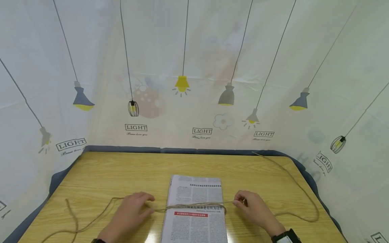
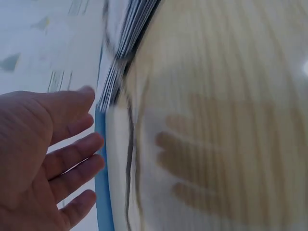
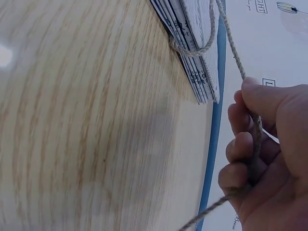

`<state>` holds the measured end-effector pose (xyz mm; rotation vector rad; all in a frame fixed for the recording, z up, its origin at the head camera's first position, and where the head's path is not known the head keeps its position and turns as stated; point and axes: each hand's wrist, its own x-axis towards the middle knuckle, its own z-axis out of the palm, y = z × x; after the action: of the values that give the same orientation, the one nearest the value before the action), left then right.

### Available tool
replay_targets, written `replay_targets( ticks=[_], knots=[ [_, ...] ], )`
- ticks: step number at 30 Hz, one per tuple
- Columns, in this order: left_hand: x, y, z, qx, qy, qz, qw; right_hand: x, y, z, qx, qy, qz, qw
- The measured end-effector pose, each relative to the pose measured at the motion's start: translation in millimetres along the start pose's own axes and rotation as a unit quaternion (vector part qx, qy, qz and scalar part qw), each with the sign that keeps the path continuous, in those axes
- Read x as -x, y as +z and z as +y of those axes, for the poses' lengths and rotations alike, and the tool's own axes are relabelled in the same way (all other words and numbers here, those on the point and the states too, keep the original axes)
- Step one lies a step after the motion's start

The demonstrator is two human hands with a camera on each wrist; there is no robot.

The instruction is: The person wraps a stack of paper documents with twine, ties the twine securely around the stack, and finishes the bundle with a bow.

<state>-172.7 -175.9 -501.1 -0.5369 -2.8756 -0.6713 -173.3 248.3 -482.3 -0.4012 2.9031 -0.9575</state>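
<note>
A stack of newspapers (image 1: 194, 212) lies on the wooden table (image 1: 121, 172), between the two hands. A length of twine (image 1: 194, 206) crosses the stack from side to side and trails off in loose loops over the table on both sides. The right hand (image 1: 253, 209), just right of the stack, has its fingers (image 3: 240, 154) curled round the twine and grips it. The left hand (image 1: 132, 211) sits just left of the stack with fingers (image 2: 72, 159) spread and relaxed, resting beside the twine without grasping it.
</note>
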Motion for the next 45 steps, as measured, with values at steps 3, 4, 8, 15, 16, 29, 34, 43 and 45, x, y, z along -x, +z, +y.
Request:
replay_targets(
  ticks=[3,4,8,15,16,29,34,43,45],
  knots=[
    [-7.9,13.2,15.3,0.011,0.019,-0.063,0.9977,0.1,0.4,-0.6,-0.006,-0.001,0.003,1.0],
    [-10.5,16.4,18.7,0.01,0.026,-0.077,0.9966,0.0,0.8,-0.6,-0.006,-0.001,0.004,1.0],
    [-17.9,22.6,24.3,0.009,0.05,-0.108,0.9929,0.0,1.6,-0.8,-0.006,-0.007,0.006,1.0],
    [-18.1,10.3,28.2,0.115,0.009,-0.116,0.9865,3.2,-1.1,-6.1,-0.028,-0.026,0.016,0.999],
    [-18.0,7.6,28.7,0.124,0.0,-0.115,0.9856,3.8,-1.9,-7.4,-0.034,-0.036,0.02,0.999],
    [-13.2,-1.7,22.6,0.135,-0.013,-0.079,0.9876,8.6,-2.6,-12.9,-0.055,-0.005,0.024,0.998],
    [-9.1,-0.5,19.8,0.146,-0.031,-0.068,0.9865,11.6,3.5,-4.9,-0.057,0.025,0.025,0.998],
    [-2.0,3.0,11.5,0.14,-0.054,-0.055,0.9871,20.1,12.4,11.8,-0.069,0.009,0.034,0.997],
    [-2.0,2.3,10.8,0.142,-0.056,-0.053,0.9868,20.7,12.6,14.3,-0.069,0.008,0.035,0.997]
  ],
)
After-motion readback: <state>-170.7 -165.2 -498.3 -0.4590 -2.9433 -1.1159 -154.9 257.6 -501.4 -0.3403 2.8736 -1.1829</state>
